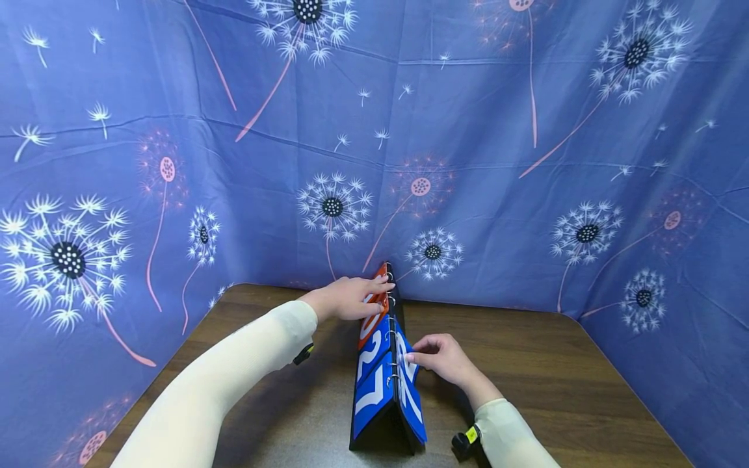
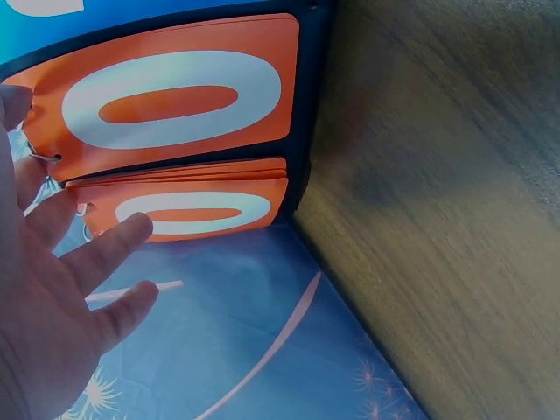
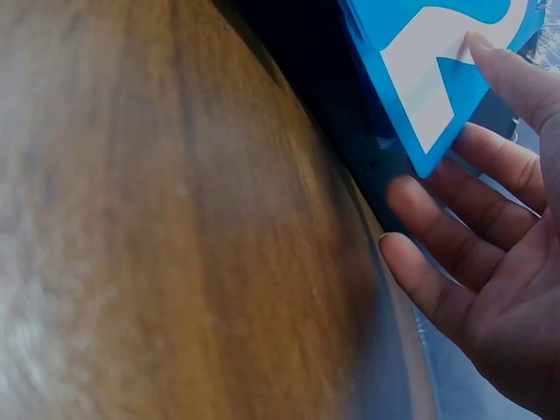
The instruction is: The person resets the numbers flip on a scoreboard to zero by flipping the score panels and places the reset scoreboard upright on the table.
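Left hand [image 1: 345,299] lies flat over the top of the far end of the flip scoreboard [image 1: 383,364], fingers straight and spread, fingertips at the ring spine over the orange cards [image 1: 374,312]; nothing pinched, as far as the head view and left wrist view show; right hand [image 1: 441,357] sits at the right face of the board near its middle, fingers mostly straight and slightly bent, one fingertip on the edge of a blue card [image 3: 437,70] – whether the thumb pinches that card I cannot tell, so it reads as touching, not gripping; the two hands are apart, one at the far end and one at the nearer half; the scoreboard stands tent-like on the wooden table [image 1: 556,364], roughly centred, running away from the person toward the backdrop; left wrist view shows two orange zero cards [image 2: 171,101] side by side, both showing zero; the near blue cards [image 1: 374,370] on the left face show white digits, seemingly a 2 over another 2; progress, as a judgement – the board is set up and standing, the orange side sits at zero, the blue side does not, and no card is mid-flip, so the blue digits look like what is left to change; behind and around – a blue dandelion-print cloth [image 1: 526,162] draped as walls on three sides.
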`<action>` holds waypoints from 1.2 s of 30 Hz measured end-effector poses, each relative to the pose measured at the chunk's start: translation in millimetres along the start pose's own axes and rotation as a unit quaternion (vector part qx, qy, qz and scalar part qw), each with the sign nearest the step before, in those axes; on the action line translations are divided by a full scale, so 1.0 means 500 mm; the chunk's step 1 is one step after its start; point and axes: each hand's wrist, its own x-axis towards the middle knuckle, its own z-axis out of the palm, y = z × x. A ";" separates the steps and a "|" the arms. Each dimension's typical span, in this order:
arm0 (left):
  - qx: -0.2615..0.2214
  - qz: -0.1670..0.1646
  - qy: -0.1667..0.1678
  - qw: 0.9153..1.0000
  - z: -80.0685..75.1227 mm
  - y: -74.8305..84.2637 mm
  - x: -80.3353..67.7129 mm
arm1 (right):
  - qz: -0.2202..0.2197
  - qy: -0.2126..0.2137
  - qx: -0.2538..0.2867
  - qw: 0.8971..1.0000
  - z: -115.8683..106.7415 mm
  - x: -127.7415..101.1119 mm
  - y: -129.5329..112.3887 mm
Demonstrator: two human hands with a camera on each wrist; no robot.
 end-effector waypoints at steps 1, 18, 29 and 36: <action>0.000 0.000 0.001 1.000 0.000 0.001 -0.001 | -0.003 0.000 0.001 1.000 0.000 0.000 -0.001; -0.017 -0.004 0.015 1.000 0.002 0.005 -0.006 | -0.016 -0.033 0.027 0.999 -0.032 -0.003 0.007; -0.024 0.002 0.029 0.999 -0.002 0.002 0.000 | 0.007 -0.027 0.072 0.997 -0.073 -0.001 -0.010; -0.034 0.000 0.026 0.999 0.001 0.000 0.002 | 0.024 0.019 0.168 0.985 -0.105 -0.011 -0.029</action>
